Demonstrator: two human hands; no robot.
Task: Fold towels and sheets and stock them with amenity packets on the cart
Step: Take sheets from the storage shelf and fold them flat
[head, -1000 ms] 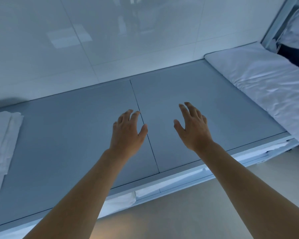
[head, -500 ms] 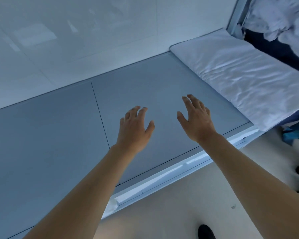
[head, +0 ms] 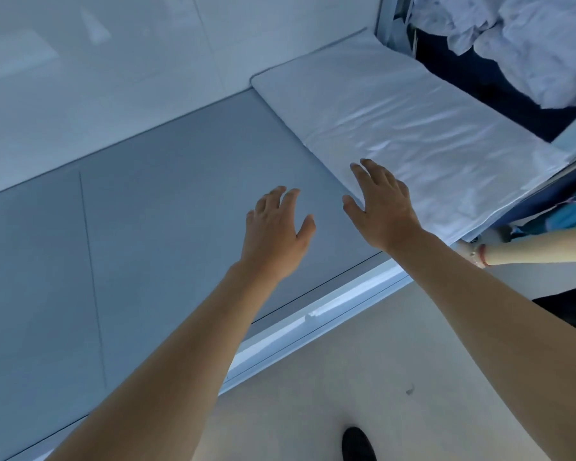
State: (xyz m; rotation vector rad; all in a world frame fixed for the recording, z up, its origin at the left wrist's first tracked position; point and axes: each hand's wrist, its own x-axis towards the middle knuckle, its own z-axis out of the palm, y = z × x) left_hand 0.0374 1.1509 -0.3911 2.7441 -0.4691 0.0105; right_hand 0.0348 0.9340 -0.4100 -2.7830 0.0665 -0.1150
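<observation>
Left hand point(head: 275, 232) hovers spread over the bare desk point(head: 167, 207), holding nothing; right hand point(head: 384, 207), fingers wide too, reaches the folded sheet point(head: 413, 121) at the desk's right end. Grab only the top layer and the fold probably slides apart, or snags another person's arm point(head: 529, 249) nearby.

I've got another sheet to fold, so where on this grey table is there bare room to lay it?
The grey table is bare from the wall to its near edge, left of the folded white sheet and ahead of the left hand. The right end is taken: that sheet covers it, the right hand is over its corner, and crumpled linen is piled beyond.
</observation>
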